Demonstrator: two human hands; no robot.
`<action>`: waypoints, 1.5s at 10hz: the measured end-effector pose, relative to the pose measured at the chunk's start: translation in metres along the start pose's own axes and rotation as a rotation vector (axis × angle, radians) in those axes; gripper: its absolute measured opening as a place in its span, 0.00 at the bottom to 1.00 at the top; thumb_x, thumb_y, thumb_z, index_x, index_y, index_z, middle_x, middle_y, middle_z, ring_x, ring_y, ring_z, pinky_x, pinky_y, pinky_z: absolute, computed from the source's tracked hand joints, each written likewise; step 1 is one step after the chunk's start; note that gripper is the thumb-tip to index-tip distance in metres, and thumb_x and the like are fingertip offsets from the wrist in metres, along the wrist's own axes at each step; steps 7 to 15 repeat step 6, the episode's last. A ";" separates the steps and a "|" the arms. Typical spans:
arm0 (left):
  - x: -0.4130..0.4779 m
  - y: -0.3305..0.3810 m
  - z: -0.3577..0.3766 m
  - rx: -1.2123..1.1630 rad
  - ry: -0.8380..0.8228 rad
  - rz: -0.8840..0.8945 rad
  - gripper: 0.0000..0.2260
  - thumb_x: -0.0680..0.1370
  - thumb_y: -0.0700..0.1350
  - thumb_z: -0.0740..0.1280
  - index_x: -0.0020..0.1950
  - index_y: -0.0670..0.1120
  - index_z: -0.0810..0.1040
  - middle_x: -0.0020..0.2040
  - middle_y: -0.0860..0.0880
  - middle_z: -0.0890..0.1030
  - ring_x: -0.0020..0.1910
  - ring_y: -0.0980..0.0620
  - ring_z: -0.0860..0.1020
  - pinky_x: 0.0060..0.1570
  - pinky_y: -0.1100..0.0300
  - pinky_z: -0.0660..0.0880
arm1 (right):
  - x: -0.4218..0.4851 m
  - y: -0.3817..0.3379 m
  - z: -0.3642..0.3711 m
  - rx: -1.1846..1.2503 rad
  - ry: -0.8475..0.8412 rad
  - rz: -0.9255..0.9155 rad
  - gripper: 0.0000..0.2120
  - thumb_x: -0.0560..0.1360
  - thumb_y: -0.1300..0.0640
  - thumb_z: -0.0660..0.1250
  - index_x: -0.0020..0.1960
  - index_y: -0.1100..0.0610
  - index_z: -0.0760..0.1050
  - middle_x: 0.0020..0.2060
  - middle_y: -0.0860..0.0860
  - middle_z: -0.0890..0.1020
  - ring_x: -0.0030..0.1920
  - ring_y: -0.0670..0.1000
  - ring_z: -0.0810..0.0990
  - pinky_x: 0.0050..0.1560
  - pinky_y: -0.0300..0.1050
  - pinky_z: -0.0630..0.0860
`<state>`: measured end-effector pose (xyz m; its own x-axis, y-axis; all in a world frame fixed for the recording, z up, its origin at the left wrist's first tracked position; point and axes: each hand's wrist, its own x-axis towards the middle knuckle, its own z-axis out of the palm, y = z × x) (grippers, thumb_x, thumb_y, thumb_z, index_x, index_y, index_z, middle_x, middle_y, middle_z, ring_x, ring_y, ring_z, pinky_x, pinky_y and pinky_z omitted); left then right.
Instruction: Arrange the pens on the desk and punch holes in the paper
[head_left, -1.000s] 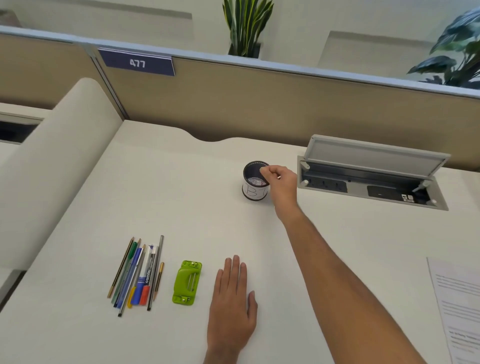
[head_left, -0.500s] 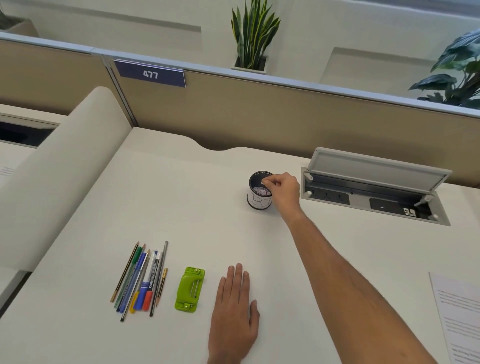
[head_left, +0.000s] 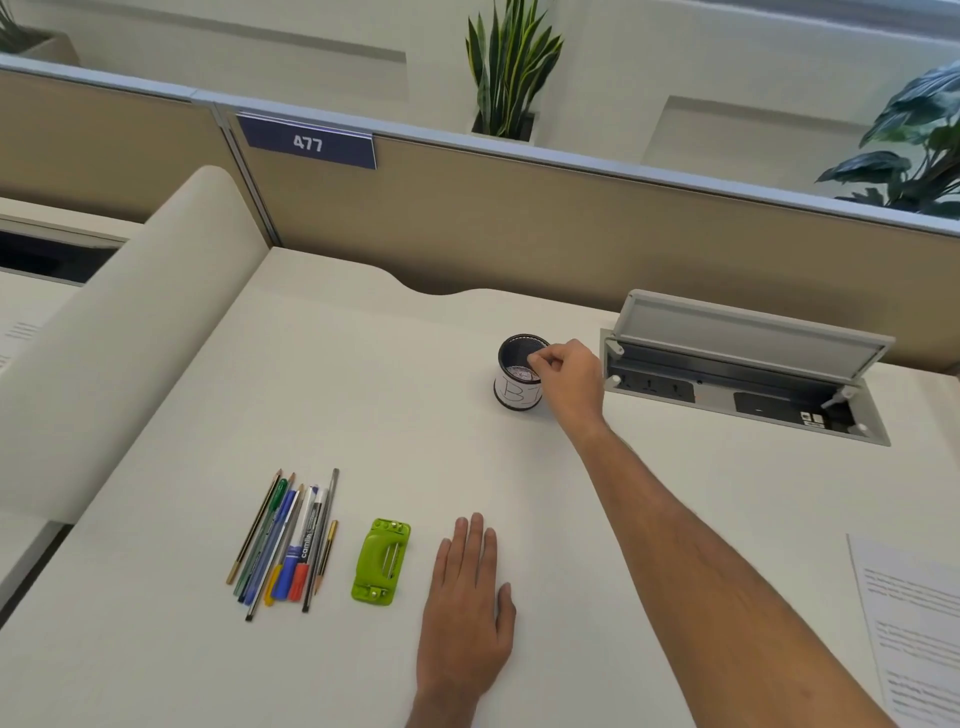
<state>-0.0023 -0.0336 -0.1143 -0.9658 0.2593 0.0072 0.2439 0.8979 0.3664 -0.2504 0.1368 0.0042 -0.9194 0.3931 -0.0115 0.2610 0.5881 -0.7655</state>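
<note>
Nothing is done: right hand (head_left: 569, 382) pinches the pen cup (head_left: 519, 382) rim, left hand (head_left: 467, 603) lies flat and empty, pens (head_left: 288, 540) loose, hole punch (head_left: 382, 561) and paper (head_left: 914, 623) untouched.

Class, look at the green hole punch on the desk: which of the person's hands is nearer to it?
Left. The left hand lies flat on the desk just right of the green hole punch, not touching it. The right hand is far off, pinching the pen cup's rim.

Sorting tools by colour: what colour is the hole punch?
Lime green hole punch, with small metal parts; the head view shows it.
</note>
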 end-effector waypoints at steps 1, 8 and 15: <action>0.000 0.000 0.000 0.002 0.023 0.006 0.31 0.83 0.50 0.63 0.86 0.42 0.66 0.89 0.43 0.60 0.88 0.43 0.58 0.83 0.46 0.58 | -0.002 0.008 -0.003 0.097 0.015 0.016 0.02 0.76 0.60 0.77 0.47 0.57 0.88 0.39 0.50 0.79 0.40 0.49 0.77 0.46 0.46 0.73; 0.004 0.003 -0.004 -0.021 0.072 -0.008 0.30 0.80 0.50 0.62 0.79 0.38 0.75 0.84 0.39 0.70 0.82 0.37 0.71 0.84 0.50 0.53 | -0.065 -0.014 -0.065 0.622 -0.108 0.251 0.06 0.78 0.55 0.78 0.49 0.58 0.90 0.35 0.44 0.83 0.35 0.43 0.75 0.41 0.38 0.72; 0.004 0.003 -0.004 -0.021 0.072 -0.008 0.30 0.80 0.50 0.62 0.79 0.38 0.75 0.84 0.39 0.70 0.82 0.37 0.71 0.84 0.50 0.53 | -0.065 -0.014 -0.065 0.622 -0.108 0.251 0.06 0.78 0.55 0.78 0.49 0.58 0.90 0.35 0.44 0.83 0.35 0.43 0.75 0.41 0.38 0.72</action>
